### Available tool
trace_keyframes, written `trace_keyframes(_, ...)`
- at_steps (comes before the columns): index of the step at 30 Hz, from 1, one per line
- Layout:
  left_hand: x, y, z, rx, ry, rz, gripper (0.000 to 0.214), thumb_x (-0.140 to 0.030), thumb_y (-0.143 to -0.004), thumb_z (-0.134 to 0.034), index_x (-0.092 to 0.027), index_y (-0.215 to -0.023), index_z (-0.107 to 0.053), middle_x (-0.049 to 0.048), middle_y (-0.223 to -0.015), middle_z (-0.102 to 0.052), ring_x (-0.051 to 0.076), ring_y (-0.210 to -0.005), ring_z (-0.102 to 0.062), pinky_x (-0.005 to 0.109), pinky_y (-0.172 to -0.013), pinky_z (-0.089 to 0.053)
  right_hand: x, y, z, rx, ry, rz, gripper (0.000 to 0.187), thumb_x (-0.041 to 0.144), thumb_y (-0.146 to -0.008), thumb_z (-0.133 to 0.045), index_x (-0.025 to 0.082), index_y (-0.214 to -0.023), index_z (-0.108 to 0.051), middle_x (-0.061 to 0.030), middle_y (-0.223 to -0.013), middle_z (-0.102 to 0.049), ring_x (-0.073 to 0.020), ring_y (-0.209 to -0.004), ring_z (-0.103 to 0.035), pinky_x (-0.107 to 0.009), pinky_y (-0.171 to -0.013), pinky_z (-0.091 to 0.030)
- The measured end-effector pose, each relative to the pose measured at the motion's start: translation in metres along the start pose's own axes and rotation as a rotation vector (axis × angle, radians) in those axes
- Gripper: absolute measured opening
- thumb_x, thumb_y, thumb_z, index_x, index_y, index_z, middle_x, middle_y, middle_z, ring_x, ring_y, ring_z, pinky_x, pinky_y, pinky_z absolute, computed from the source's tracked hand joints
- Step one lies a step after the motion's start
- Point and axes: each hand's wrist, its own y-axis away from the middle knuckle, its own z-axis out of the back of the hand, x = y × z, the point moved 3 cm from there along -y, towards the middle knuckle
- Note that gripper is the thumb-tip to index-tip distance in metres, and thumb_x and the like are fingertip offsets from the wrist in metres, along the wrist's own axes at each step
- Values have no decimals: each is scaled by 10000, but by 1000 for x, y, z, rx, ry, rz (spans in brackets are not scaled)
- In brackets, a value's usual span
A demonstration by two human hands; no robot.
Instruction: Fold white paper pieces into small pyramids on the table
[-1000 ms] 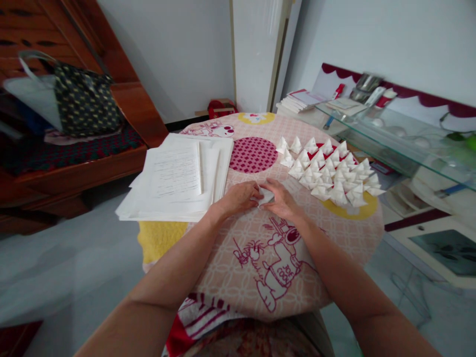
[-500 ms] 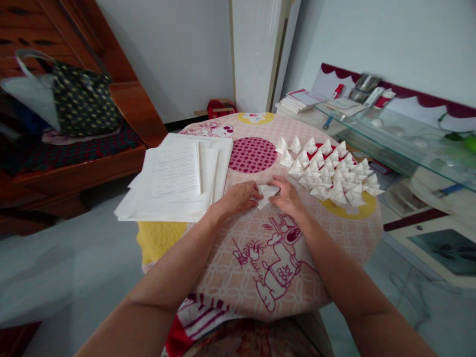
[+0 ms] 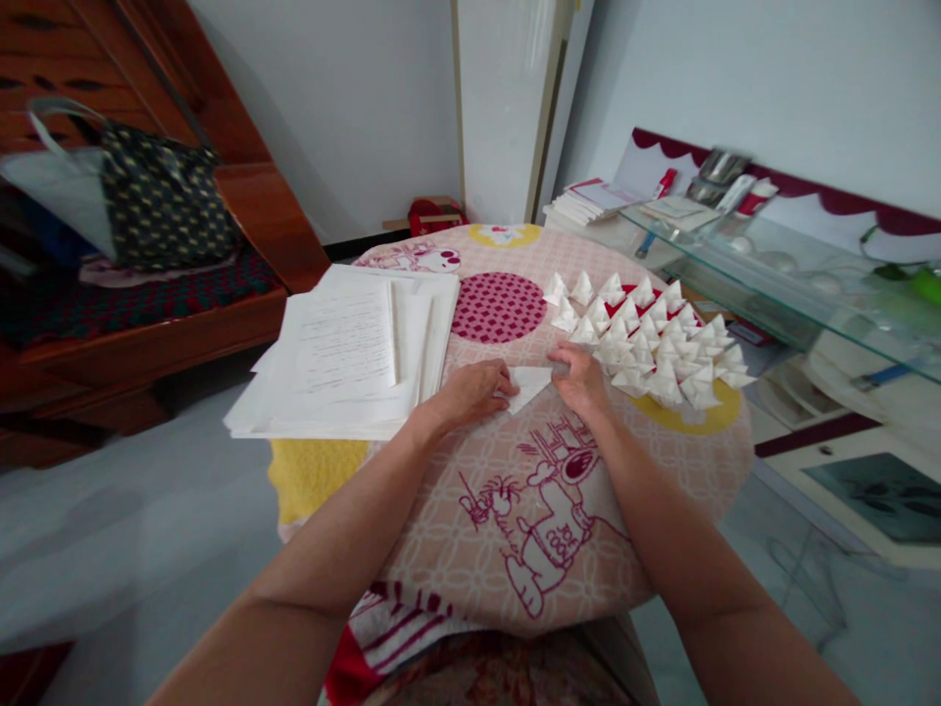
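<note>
A small folded white paper piece (image 3: 530,382) lies on the round table with a pink cartoon cloth (image 3: 515,510). My left hand (image 3: 470,390) presses down on the paper's left end with curled fingers. My right hand (image 3: 580,378) pinches the paper's right edge, fingers together. Several folded white paper triangles (image 3: 651,338) stand in rows just right of my right hand. A stack of white sheets (image 3: 353,348) lies to the left of my left hand.
A glass shelf (image 3: 801,284) with bottles and small items runs along the right. A wooden bench (image 3: 147,294) with a dark patterned bag (image 3: 158,201) stands at the left. Books (image 3: 595,201) are piled behind the table.
My right hand has slid right and slightly up along the paper, which now shows more of its flat triangular shape. The left hand has stayed in place.
</note>
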Motion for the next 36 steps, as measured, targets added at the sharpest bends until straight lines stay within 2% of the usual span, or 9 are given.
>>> trace_keyframes(3,0,0,0,-7,-13,2,223,-206,-862,-638,-220,-1034,-781,65,-1127,-713,210,-1008,-663,323,-902,-487,5,4,1,-30,-14,73,354,67,-771,-581,227,-1030,-761,-72,-1276,-705,-269,-1219,-634,-470,-1115,-473)
trace_keyframes(5,1,-1,-2,-19,-9,0,217,-217,-864,-644,-234,-1028,-785,54,-1108,-718,205,-1001,-668,318,-897,-495,12,9,-2,14,-30,154,330,135,-813,-645,219,-1115,-747,-96,-1338,-674,-273,-1274,-601,-467,-1138,-448)
trace_keyframes(7,4,-2,-4,-41,18,8,216,-217,-864,-652,-239,-1031,-787,47,-1077,-722,200,-981,-673,318,-892,-507,20,13,-8,88,-36,217,422,191,-794,-740,216,-1214,-714,-121,-1415,-623,-288,-1335,-556,-485,-1166,-412)
trace_keyframes(9,10,-4,-7,-108,55,50,240,-208,-860,-661,-227,-1069,-779,55,-1070,-719,196,-955,-674,325,-885,-525,24,16,-13,149,-28,226,501,202,-774,-784,225,-1266,-690,-132,-1446,-600,-296,-1359,-537,-504,-1175,-394)
trace_keyframes(11,20,-5,-8,-234,65,123,291,-202,-849,-679,-203,-1130,-754,80,-1111,-706,207,-969,-668,350,-896,-544,25,17,-16,176,-12,213,528,203,-769,-801,203,-1283,-683,-157,-1451,-593,-305,-1363,-534,-509,-1178,-387)
trace_keyframes(14,33,-4,-8,-349,20,162,365,-222,-834,-720,-191,-1198,-717,113,-1209,-678,258,-1114,-632,430,-997,-531,22,16,-16,180,1,206,531,212,-777,-803,163,-1290,-679,-187,-1443,-593,-309,-1352,-544,-510,-1176,-387)
trace_keyframes(20,40,-4,-9,-266,-11,154,346,-240,-852,-709,-151,-1186,-714,128,-1185,-692,268,-1120,-630,445,-1029,-518,19,16,-16,195,-3,203,514,226,-774,-804,219,-1276,-694,-145,-1431,-607,-317,-1345,-547,-539,-1165,-391)
trace_keyframes(27,40,-3,-10,-323,-10,135,322,-212,-839,-727,-169,-1158,-712,108,-1188,-695,255,-1130,-636,433,-1023,-525,21,16,-15,209,13,199,441,249,-785,-800,222,-1217,-719,-133,-1419,-613,-311,-1327,-557,-525,-1153,-407)
trace_keyframes(36,41,-3,-14,-418,-54,75,334,-144,-793,-757,-185,-1121,-716,101,-1184,-698,241,-1095,-653,406,-973,-550,23,17,-15,188,14,207,460,229,-761,-817,201,-1211,-730,-146,-1404,-622,-323,-1313,-567,-525,-1148,-420)
